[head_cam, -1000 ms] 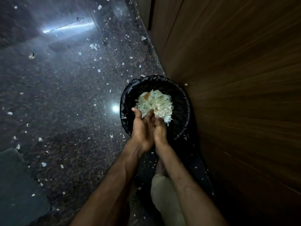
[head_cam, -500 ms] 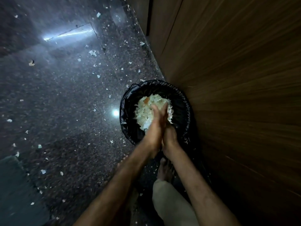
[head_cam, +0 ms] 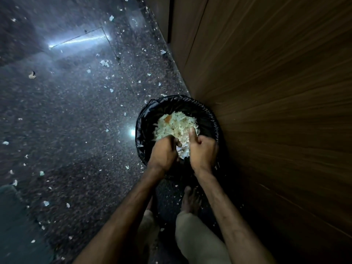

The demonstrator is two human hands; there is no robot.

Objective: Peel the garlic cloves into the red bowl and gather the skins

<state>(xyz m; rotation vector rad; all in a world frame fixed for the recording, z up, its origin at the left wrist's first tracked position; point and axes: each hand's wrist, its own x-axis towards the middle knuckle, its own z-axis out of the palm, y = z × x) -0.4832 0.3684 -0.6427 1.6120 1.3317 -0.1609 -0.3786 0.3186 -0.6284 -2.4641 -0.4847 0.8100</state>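
Scraps of skin [head_cam: 104, 63] are strewn over the dark speckled floor [head_cam: 76, 121] at the left. Garlic skins [head_cam: 175, 122] are heaped in the black-lined bin [head_cam: 171, 101], where a clump of them is gripped by the curled fingers of the left hand [head_cam: 163, 153] and, just beside it, by the right hand [head_cam: 202, 149], its fingers curled too and its thumb laid out over the heap. The bin is set against the wooden panel [head_cam: 266, 111] at the right
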